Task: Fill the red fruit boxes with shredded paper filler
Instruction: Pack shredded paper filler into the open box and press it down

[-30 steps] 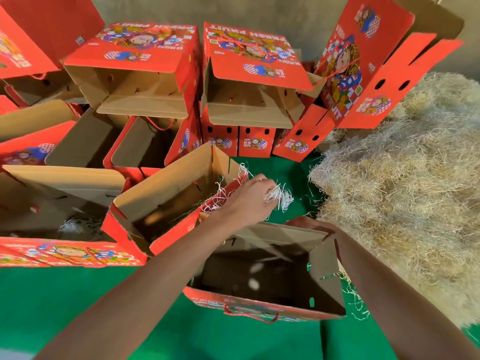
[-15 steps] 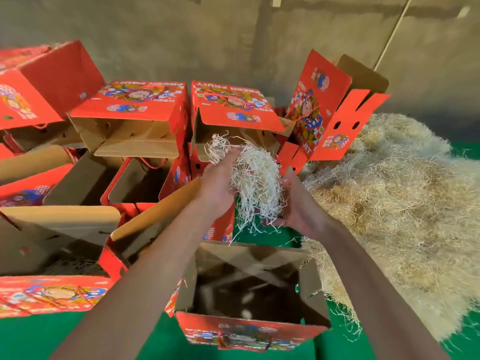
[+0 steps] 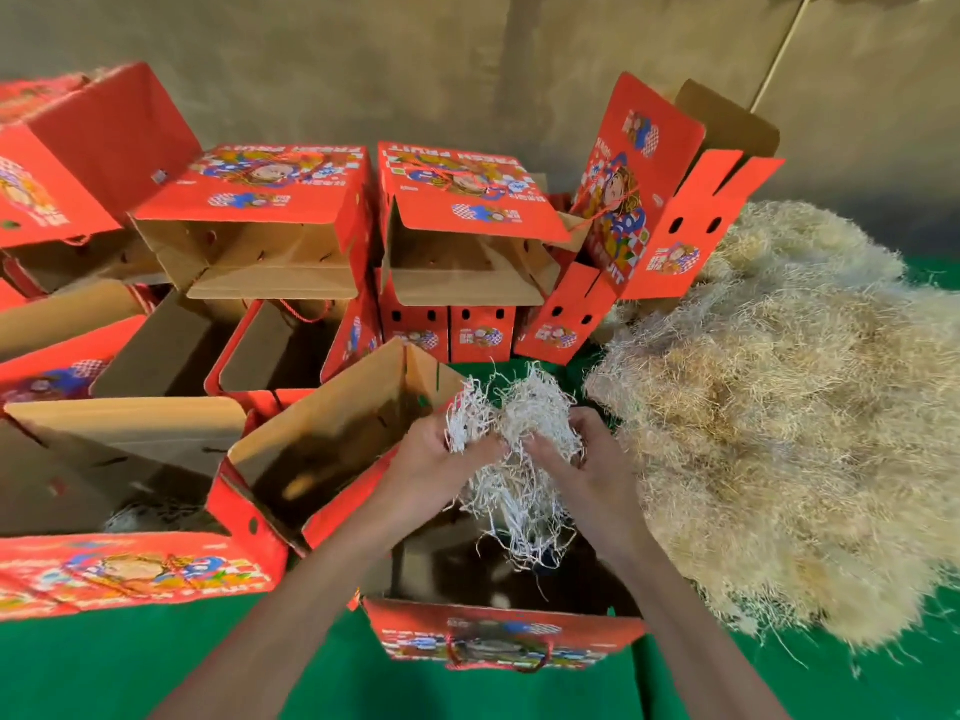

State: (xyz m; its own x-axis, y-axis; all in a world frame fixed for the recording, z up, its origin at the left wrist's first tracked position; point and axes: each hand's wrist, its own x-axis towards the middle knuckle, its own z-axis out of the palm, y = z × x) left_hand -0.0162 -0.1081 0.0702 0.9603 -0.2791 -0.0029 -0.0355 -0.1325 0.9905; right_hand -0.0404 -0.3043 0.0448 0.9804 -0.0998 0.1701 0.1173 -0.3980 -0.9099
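Our left hand point(image 3: 441, 462) and right hand point(image 3: 584, 467) clutch a shredded paper wad point(image 3: 517, 459) between curled fingers, directly above the open red fruit box point(image 3: 504, 636), teasing strands apart so they drop inside.

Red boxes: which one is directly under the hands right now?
The upright open box nearest the camera, rope handle facing us. Both hands hold the shredded paper over its opening; the others sit farther back.
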